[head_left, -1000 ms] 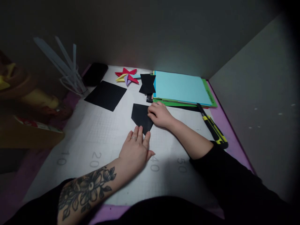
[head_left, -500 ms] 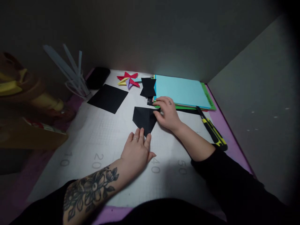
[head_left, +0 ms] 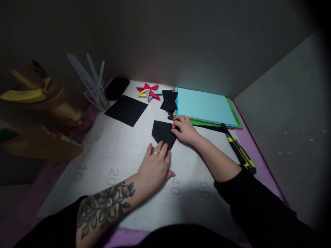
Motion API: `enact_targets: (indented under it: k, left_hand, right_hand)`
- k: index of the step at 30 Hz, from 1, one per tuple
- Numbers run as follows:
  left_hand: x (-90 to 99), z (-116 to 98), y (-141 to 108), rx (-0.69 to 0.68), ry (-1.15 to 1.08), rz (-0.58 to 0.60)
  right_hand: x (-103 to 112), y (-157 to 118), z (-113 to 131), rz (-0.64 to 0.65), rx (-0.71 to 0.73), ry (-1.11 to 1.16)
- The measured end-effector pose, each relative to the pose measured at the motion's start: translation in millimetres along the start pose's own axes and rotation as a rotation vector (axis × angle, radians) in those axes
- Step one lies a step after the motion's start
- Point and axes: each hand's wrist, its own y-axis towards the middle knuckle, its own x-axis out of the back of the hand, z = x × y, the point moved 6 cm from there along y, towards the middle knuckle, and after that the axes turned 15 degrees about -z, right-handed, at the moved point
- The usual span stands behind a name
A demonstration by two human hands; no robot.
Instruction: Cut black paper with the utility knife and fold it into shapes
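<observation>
A folded piece of black paper (head_left: pixel 161 132) lies on the white gridded mat, its narrow end towards me. My left hand (head_left: pixel 156 160) rests flat on that near end, fingers stretched and thumb out to the side. At the right corner of the paper, my right hand (head_left: pixel 184 129) has thumb and fingers pinched on the edge. Behind it is a smaller black paper piece (head_left: pixel 169 100) with notched sides. A flat black paper square (head_left: pixel 126 110) lies to the left. My fingers hide part of the folded sheet's near and right edges.
A stack of coloured paper (head_left: pixel 207 105), light blue on top, lies at the back right. A black and yellow utility knife (head_left: pixel 239 150) leans against its corner. Folded coloured paper pieces (head_left: pixel 148 92), a dark phone-like object (head_left: pixel 117 88) and a clear cup (head_left: pixel 96 98) of strips stand behind.
The camera view has turned, so everything sits further right and slightly lower. My left fingers reach a little further over the paper's near tip. My right hand stays at the right corner.
</observation>
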Motion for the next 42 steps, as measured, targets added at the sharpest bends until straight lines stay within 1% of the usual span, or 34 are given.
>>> enact_targets:
  k: [2,5,8,12,15,17,19,20,22,23,24,26,28,31,35,37,39,41,42]
  left_hand:
    - [-2.8,0.0,0.9,-0.054,-0.024,0.009]
    - [-9.5,1.3,0.9,-0.105,-0.064,0.071]
    - [-11.8,3.3,1.0,-0.12,-0.077,0.094]
    - [-10.9,0.6,2.5,-0.125,-0.052,0.107]
    - [-10.0,-3.6,4.1,-0.112,-0.024,0.108]
    - [-9.4,-6.0,4.7,-0.108,-0.013,0.101]
    - [-8.4,-7.2,4.9,-0.111,-0.01,0.085]
    - [-7.9,-7.4,4.9,-0.114,-0.009,0.078]
    - [-7.3,-7.1,4.7,-0.116,-0.006,0.074]
    - [-7.3,-6.9,4.6,-0.116,-0.004,0.076]
    - [-7.4,-6.7,4.5,-0.115,-0.004,0.078]
    - [-8.0,-6.7,4.3,-0.112,-0.004,0.081]
    - [-8.9,-7.0,4.0,-0.109,-0.001,0.082]
    - [-10.0,-6.7,3.2,-0.1,0.006,0.076]
    - [-9.3,-5.4,2.2,-0.093,-0.001,0.055]
    - [-8.4,-4.5,2.2,-0.095,-0.006,0.051]
    - [-7.7,-3.6,2.2,-0.097,-0.015,0.055]
    - [-7.4,-3.4,1.9,-0.096,-0.027,0.063]
    - [-7.6,-3.7,1.5,-0.095,-0.034,0.067]
  right_hand:
    - [-0.4,-0.3,0.3,-0.001,-0.009,-0.004]
    - [-0.5,-0.9,0.4,-0.012,-0.019,-0.009]
    - [-1.6,-1.2,0.5,-0.024,-0.023,-0.02]
    - [-3.6,0.1,1.3,-0.03,-0.028,-0.033]
    - [4.7,0.8,4.3,-0.066,-0.03,-0.002]
    - [19.2,-3.0,11.7,-0.129,0.029,0.063]
    - [34.7,-15.0,24.8,-0.155,0.167,0.157]
    - [39.6,-24.8,32.7,-0.125,0.257,0.208]
    - [42.7,-49.7,47.3,-0.004,0.434,0.314]
    - [42.0,-61.3,50.7,0.044,0.476,0.337]
    - [39.7,-70.7,51.3,0.08,0.485,0.336]
    - [32.4,-80.1,44.6,0.122,0.42,0.264]
    - [25.2,-78.2,31.6,0.147,0.317,0.148]
    - [21.5,-62.8,10.7,0.149,0.204,-0.012]
    - [24.1,-42.9,-7.3,0.103,0.148,-0.184]
    - [27.2,-38.1,-9.3,0.068,0.122,-0.243]
    - [32.4,-37.2,-5.9,0.01,0.082,-0.273]
    - [37.5,-40.8,6.0,-0.059,0.089,-0.229]
    - [38.7,-44.5,14.8,-0.082,0.122,-0.172]
